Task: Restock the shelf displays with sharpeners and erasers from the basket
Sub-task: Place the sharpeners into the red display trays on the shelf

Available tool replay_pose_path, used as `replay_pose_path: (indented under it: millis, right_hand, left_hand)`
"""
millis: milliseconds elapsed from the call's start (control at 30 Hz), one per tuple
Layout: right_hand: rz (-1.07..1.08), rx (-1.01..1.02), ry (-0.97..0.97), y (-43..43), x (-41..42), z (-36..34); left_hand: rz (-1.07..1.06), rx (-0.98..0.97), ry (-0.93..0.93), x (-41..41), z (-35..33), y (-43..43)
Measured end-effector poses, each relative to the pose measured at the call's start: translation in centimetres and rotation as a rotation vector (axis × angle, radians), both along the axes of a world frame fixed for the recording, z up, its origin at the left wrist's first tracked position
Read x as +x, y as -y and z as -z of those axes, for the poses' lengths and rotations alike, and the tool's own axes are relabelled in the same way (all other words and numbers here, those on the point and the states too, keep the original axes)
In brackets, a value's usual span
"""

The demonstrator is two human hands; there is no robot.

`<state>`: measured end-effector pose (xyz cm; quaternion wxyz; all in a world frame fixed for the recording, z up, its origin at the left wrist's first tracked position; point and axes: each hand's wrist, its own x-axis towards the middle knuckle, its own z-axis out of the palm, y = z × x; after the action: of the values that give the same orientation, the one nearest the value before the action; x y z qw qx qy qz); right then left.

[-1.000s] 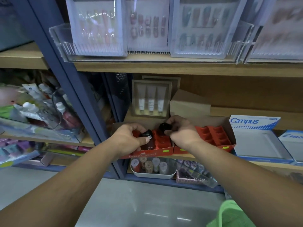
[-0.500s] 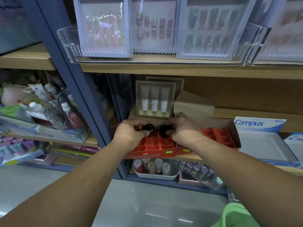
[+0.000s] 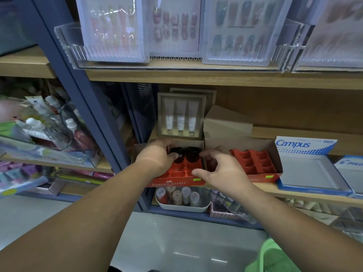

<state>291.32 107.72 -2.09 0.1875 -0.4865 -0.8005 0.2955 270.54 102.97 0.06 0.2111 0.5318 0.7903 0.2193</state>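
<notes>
Two dark round sharpeners stand in the back slots of a red Faber-Castell display tray (image 3: 176,182) on the middle shelf. My left hand (image 3: 157,159) curls its fingers round the left sharpener (image 3: 174,151). My right hand (image 3: 222,169) hovers just right of the right sharpener (image 3: 192,154), fingers loosely spread and holding nothing. A second red tray (image 3: 253,160) with bare slots sits to the right in its cardboard box. A corner of the green basket (image 3: 275,256) shows at the bottom right.
A Campus box (image 3: 306,165) stands right of the trays. Behind them are a framed set of tubes (image 3: 180,116) and a brown box (image 3: 225,122). A white tub of tubes (image 3: 182,197) sits on the shelf below. A blue upright post (image 3: 88,107) rises at the left.
Both hands lowered the sharpeners into the tray's back slots. My right hand has let go of its sharpener and drawn back toward me; my left hand stays on the other.
</notes>
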Motion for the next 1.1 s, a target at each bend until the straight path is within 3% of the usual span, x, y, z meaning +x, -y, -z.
replay_pose_path:
  millis: [200, 367, 533, 733, 867, 1100]
  right_hand:
    - [-0.107, 0.182, 0.23, 0.7, -0.7, -0.1]
    - [-0.001, 0.194, 0.296, 1.0, -1.0, 0.0]
    - [0.001, 0.216, 0.292, 1.1, -1.6, 0.0]
    - [0.071, 0.115, -0.124, 1.1, 1.5, 0.2]
    - [0.063, 0.067, -0.153, 1.6, 4.0, 0.2]
    - [0.038, 0.054, -0.165, 1.9, 4.8, 0.4]
  left_hand:
    - [-0.008, -0.026, 0.434, -1.4, -2.3, 2.6]
    - [-0.077, 0.054, 0.674, -1.7, -2.0, 3.5]
    - [0.004, 0.029, 0.638, -0.6, -1.9, 3.2]
    - [0.16, -0.06, 0.271, 0.6, -1.9, 1.3]
    - [0.108, 0.026, 0.111, 2.4, -2.0, 0.2]
    - [0.096, 0.031, 0.071, 3.1, -1.6, -0.2]
